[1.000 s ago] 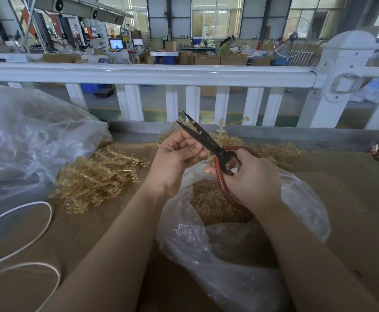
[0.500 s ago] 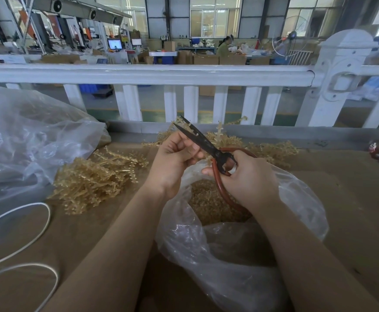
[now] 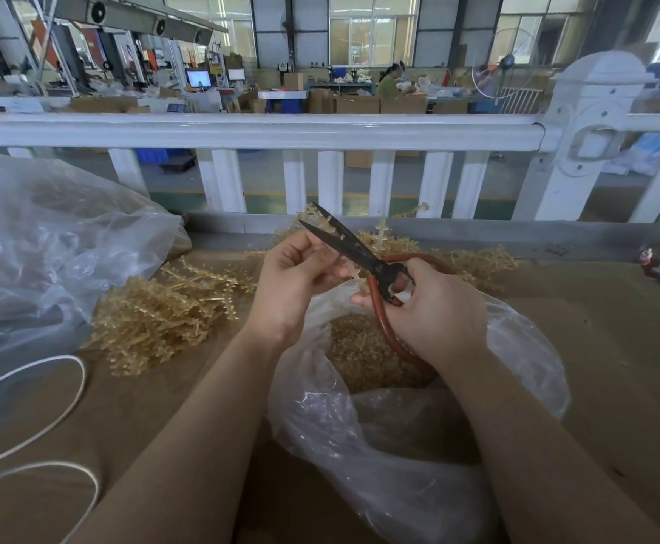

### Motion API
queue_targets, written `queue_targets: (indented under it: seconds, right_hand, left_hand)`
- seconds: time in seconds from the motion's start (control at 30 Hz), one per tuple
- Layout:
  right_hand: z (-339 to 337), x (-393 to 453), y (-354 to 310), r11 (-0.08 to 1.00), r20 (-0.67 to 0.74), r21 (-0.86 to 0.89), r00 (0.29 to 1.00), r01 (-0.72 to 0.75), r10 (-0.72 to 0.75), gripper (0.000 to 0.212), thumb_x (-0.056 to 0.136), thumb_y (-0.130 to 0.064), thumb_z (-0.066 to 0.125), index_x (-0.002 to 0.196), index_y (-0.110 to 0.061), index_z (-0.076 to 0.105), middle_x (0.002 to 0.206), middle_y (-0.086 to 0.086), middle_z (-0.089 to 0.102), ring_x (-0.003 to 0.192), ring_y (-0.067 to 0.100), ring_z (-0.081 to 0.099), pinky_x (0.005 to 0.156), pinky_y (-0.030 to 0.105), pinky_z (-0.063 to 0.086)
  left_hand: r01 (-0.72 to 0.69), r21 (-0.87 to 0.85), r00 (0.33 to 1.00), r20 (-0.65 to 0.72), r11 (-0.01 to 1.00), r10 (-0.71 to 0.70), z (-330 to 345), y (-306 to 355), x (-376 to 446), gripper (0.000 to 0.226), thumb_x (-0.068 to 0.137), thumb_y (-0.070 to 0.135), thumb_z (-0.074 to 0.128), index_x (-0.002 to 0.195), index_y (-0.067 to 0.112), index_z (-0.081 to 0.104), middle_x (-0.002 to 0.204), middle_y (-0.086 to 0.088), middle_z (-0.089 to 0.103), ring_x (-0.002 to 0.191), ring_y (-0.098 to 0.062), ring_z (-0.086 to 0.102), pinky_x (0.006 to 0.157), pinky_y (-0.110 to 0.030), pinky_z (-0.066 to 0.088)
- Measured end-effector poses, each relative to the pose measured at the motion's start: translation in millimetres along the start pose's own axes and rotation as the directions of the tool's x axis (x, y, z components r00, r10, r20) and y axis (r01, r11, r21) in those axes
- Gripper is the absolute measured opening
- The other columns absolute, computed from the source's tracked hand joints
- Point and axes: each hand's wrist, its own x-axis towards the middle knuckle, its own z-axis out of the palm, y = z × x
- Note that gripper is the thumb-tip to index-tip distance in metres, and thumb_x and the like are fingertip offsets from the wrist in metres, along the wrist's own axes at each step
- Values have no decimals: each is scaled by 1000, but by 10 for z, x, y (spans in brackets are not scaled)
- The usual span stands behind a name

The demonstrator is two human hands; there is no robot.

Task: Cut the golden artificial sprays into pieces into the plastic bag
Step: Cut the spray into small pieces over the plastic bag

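The left hand [image 3: 297, 284] pinches a mostly hidden spray piece [image 3: 353, 273]; the right hand [image 3: 434, 312] grips scissors [image 3: 353, 249], covering their handles.

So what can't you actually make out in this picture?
Head view only:
- Right hand fingertips: curled under, round the scissors handle.
- Spray piece at the blades: mostly hidden by the left hand.
- Plastic bag: near side crumpled, contents partly hidden.
- White cord: cut by left edge.
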Motion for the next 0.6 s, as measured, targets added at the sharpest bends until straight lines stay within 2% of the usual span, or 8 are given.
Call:
queue_targets:
  seconds: [0.13, 0.33, 0.6]
  right_hand:
    - [-5, -2, -4, 1000, -24, -16, 1000, 10, -10, 84, 63, -98, 31, 93, -27, 62, 77, -19, 64, 59, 4, 56, 53, 22, 50]
    - [-6, 7, -8, 1000, -5, -14, 1000, 2, -3, 92, 59, -99, 23, 97, -25, 63, 79, -14, 67, 64, 8, 62, 62, 31, 59]
    - [6, 20, 11, 1000, 50, -27, 999, -12, 13, 87, 60, -98, 32, 97, -26, 61, 83, -12, 68, 72, 12, 64, 65, 32, 58]
  left_hand:
    - [-15, -19, 1000, 7, 1000, 16, 17, -5, -8, 13, 96, 0, 53, 104, -6, 61, 78, -8, 67, 67, -15, 62, 71, -25, 52]
    - [-23, -48, 999, 31, 999, 24, 34, 16, -7, 10, 96, 1, 52, 98, -4, 61, 76, -11, 62, 66, -15, 57, 69, -22, 49]
    - [9, -84, 1000, 3, 996, -8, 53, 20, -10, 8, 95, -2, 52, 94, -1, 60, 71, -4, 62, 61, -10, 54, 63, -17, 46]
